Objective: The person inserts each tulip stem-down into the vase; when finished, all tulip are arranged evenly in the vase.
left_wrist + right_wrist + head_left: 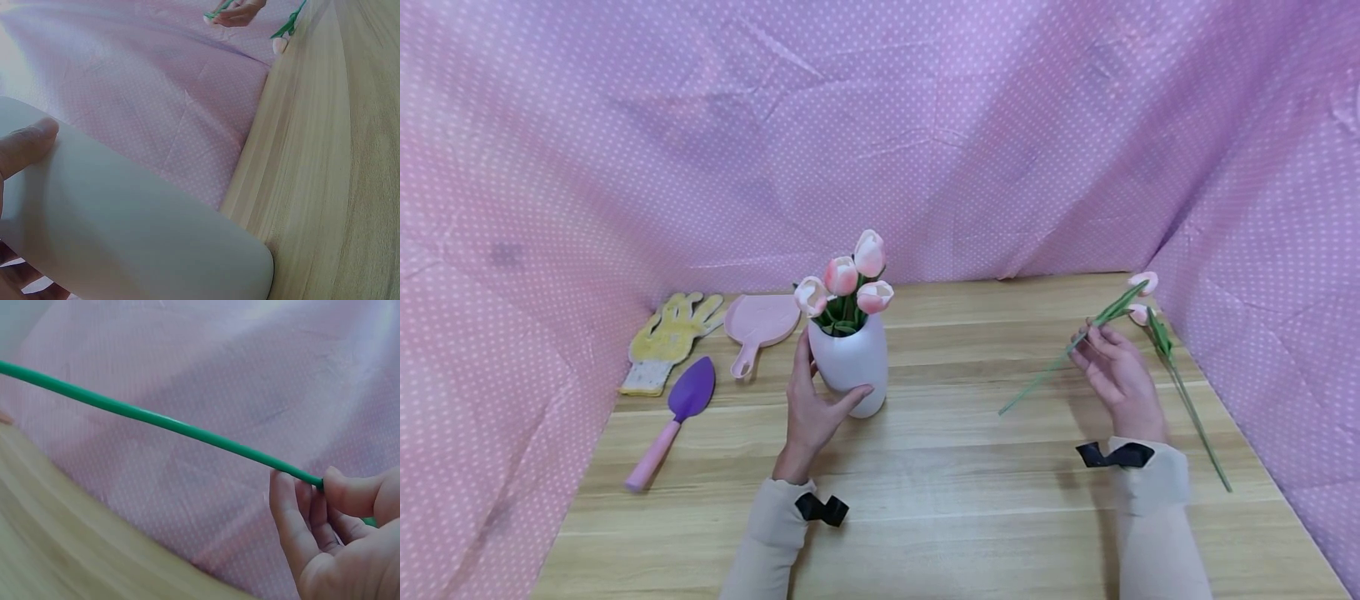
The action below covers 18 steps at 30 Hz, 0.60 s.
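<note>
A white vase [852, 358] stands on the wooden table with several pink-and-white artificial tulips [841, 276] in it. My left hand [814, 410] grips the vase from its left side, the thumb across its front; the left wrist view shows the thumb on the smooth white wall [125, 212]. Off to the right, my right hand [1116, 372] pinches a single tulip by its green stem [169, 425] between thumb and fingers. That tulip's bloom [1143, 283] points up and away, and its stem end slants down to the left. Another tulip [1187, 400] lies on the table right of this hand.
On the left lie a yellow and white glove [672, 340], a trowel [691, 390] with purple blade and pink handle, and a pink dustpan [763, 320]. Pink dotted cloth [925, 150] hangs behind and beside the wooden table [955, 517].
</note>
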Each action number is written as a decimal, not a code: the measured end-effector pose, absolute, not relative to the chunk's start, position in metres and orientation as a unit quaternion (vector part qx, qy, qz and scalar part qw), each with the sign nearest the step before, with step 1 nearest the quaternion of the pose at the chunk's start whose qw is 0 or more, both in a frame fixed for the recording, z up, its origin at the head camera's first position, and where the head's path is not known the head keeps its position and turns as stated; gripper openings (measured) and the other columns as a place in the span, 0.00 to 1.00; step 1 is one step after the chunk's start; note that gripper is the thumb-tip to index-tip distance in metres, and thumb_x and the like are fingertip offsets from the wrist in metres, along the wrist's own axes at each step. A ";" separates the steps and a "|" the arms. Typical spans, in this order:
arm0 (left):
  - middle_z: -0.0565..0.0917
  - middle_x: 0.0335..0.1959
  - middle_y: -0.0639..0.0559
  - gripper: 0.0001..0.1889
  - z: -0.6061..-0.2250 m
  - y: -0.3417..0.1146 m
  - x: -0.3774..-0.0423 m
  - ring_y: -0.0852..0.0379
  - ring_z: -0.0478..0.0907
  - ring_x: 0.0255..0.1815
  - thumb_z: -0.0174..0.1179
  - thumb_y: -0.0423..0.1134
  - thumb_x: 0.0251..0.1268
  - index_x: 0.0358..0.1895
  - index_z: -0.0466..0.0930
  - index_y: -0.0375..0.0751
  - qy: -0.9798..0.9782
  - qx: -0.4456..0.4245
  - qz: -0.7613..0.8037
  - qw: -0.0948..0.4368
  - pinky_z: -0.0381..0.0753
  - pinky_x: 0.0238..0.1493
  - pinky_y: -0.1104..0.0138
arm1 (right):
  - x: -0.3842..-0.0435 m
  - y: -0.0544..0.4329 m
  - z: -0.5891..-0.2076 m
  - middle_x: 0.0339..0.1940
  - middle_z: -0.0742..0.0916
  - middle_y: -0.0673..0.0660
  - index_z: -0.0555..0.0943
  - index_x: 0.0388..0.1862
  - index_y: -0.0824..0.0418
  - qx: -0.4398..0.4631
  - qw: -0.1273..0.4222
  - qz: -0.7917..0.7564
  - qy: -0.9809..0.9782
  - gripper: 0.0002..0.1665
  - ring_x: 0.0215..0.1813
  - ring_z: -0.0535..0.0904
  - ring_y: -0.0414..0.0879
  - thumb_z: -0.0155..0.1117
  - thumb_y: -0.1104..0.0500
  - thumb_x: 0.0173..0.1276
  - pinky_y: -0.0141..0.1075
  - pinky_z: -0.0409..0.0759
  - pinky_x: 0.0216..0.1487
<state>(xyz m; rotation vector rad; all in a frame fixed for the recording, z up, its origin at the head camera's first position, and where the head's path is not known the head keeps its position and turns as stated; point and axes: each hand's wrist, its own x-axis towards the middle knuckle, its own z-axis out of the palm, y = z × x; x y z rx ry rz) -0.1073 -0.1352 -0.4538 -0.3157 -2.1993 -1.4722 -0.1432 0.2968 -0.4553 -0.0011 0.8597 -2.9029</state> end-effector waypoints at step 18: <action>0.64 0.76 0.39 0.60 -0.453 -0.135 -0.106 0.39 0.69 0.72 0.81 0.33 0.43 0.80 0.50 0.39 -0.806 -0.106 -0.535 0.231 0.73 0.67 0.39 | -0.146 0.263 -0.412 0.34 0.84 0.63 0.79 0.40 0.73 -0.028 -0.076 -0.972 0.219 0.06 0.39 0.84 0.53 0.55 0.72 0.72 0.42 0.88 0.41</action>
